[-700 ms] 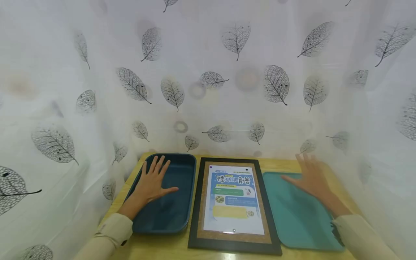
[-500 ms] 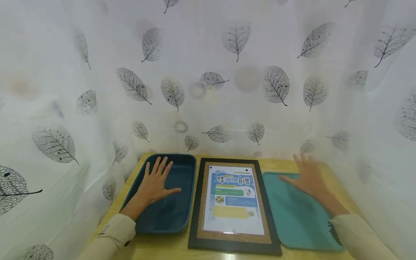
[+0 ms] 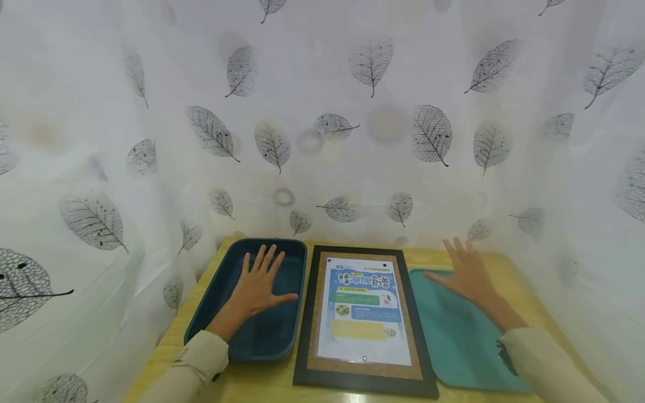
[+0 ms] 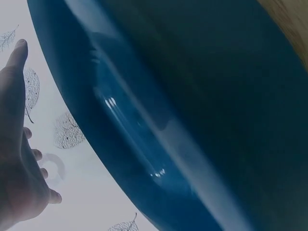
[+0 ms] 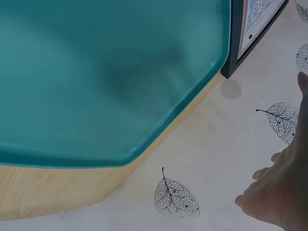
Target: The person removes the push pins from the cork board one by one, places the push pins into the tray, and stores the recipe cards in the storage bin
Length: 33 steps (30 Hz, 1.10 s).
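Observation:
My left hand [image 3: 256, 286] is spread over the dark blue tray [image 3: 262, 341] on the left, its fingers straight and its thumb pointing right. Nothing is in it. In the left wrist view the same hand [image 4: 19, 159] shows at the left edge, apart from the tray's rim. My right hand [image 3: 471, 277] hovers with straight, parted fingers above the flat teal tray [image 3: 468, 347]; it holds nothing. In the right wrist view that hand [image 5: 284, 178] appears at the right edge, off the teal tray [image 5: 96, 96]. Between the trays lies a dark-framed board [image 3: 365, 378] bearing a printed sheet [image 3: 365, 310].
All three rest side by side on a light wooden table [image 3: 242, 386]. A white curtain [image 3: 322, 168] printed with grey leaves surrounds the table at the back and both sides. A pin [image 3: 365, 358] shows at the sheet's lower edge.
Both hands have moved inward, the left to the right and the right to the left. The view has shifted slightly. Trays and board stay in place.

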Tool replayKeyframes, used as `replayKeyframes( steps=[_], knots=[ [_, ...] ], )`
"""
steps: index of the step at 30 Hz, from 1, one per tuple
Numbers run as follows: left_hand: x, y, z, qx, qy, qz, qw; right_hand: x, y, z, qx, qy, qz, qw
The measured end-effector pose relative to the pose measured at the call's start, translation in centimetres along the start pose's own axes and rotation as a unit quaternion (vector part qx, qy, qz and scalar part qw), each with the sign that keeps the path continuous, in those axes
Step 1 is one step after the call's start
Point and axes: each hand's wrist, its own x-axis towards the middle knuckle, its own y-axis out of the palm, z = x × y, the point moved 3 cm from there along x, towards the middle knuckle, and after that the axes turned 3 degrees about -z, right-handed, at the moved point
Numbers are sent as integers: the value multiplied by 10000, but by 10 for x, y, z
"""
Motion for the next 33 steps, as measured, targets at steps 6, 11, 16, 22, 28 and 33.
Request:
replayKeyframes(
  steps=[6, 11, 16, 22, 28, 33],
  knots=[
    [4, 1, -9, 65, 52, 81, 9999, 7, 1, 14, -24, -54, 132, 9999],
    [8, 2, -15, -34, 73, 138, 9999, 11, 3, 22, -20, -9, 293, 9996],
    [10, 2, -23, -131, 39, 388, 9992, 13, 10, 30, 0, 15, 454, 9990],
    [12, 6, -35, -225, -15, 514, 9984, 17, 17, 38, 96, -54, 481, 9988],
    [11, 16, -52, -406, -55, 664, 9969, 14, 27, 41, 143, -32, 576, 9982],
    [10, 17, -63, -451, -49, 770, 9960, 13, 31, 46, 134, 73, 672, 9976]
  ],
)
